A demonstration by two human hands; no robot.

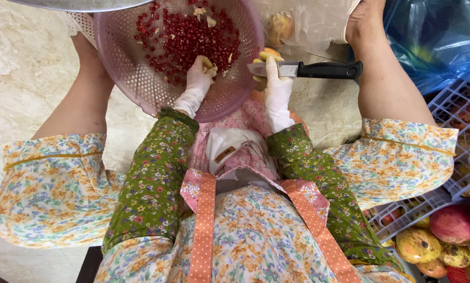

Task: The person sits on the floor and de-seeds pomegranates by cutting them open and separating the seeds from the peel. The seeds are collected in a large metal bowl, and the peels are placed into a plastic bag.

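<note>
Her white-gloved left hand (199,73) curled around a pale fruit piece over the pink perforated plastic colander (135,78), which held red pomegranate seeds (185,36). Her gloved right hand (274,86) gripped a black-handled steel knife (318,69) against yellowish pomegranate peel (270,54) beside the colander's rim.

A white plastic crate (444,112) at the right holds whole pomegranates (454,224), red and yellowish. A crumpled blue plastic bag (439,36) lies behind it, a clear bag (303,23) beside that, all on a pale marble floor (20,84).

Gloved left hand (199,78) digs among pomegranate seeds (185,36) in pink colander (135,78); gloved right hand (277,89) holds black-handled knife (311,69) against fruit piece (270,54).
</note>
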